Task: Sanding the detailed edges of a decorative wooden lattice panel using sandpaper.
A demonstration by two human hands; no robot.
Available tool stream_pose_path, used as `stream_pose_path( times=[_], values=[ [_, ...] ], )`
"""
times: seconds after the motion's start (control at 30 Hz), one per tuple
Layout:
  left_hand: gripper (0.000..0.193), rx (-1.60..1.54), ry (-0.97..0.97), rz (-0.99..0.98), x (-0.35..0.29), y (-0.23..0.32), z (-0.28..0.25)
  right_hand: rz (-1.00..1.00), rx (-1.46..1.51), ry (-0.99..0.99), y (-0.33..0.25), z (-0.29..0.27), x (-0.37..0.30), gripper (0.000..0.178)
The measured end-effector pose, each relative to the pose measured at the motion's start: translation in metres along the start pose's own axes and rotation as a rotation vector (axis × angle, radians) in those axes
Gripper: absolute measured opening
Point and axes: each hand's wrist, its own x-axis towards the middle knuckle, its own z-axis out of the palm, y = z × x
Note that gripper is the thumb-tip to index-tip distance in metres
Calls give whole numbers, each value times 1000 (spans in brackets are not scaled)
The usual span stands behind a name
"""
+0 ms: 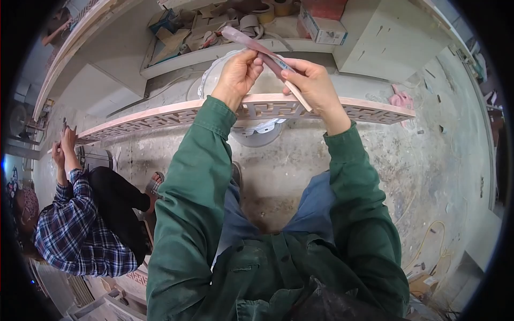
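Note:
My left hand (240,76) pinches a strip of pinkish sandpaper (242,38), whose rolled end sticks up past the fingers. My right hand (315,88) is closed on the strip's other part, where its printed backing shows. A thin pale wooden stick (300,97) juts down from under the right fingers, seemingly with the sandpaper around its upper part. Just below both hands runs a long wooden panel (160,113) with cut-out fretwork, lying across a round grey bucket (257,138) with white plastic at its rim.
At the left a co-worker in a checked shirt (85,235) sits with both hands at the panel's far end. A workbench shelf (160,67) ahead holds tape rolls, scraps and a box (324,28). A pink cloth (400,99) and a yellow cord (436,230) lie right.

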Motion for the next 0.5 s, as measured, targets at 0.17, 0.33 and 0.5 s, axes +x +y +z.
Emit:
stream_pose_path(
  times=[0.17, 0.33, 0.5],
  values=[
    [9, 274, -81, 114, 3, 4, -5, -245, -619, 46, -5, 18, -9, 34],
    [21, -55, -205, -4, 5, 4, 19, 5, -65, -42, -14, -9, 1, 33],
    [13, 160, -156, 123, -11, 20, -5, 70, -245, -150, -20, 14, 4, 28]
  ],
)
